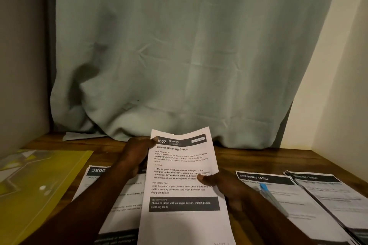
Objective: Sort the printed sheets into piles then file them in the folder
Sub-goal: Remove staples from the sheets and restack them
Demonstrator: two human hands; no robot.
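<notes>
I hold up a printed sheet (183, 177) headed "Screen Cleaning Check" above the wooden desk (249, 157). My left hand (137, 151) grips its upper left edge, thumb on the black header. My right hand (225, 185) pinches its right edge, thumb on the text. Beneath it on the left lies a pile of sheets (95, 175) marked "3800". On the right lie two piles: one headed "DRESSING TABLE" (278, 205), and a thicker stack (338, 201) beside it. A yellow plastic folder (39, 181) lies at the far left.
A blue-capped pen (272, 197) lies across the "DRESSING TABLE" pile. A pale green curtain (179, 55) hangs down to the back of the desk, over a white paper corner (75, 136). Walls close in on the left and right.
</notes>
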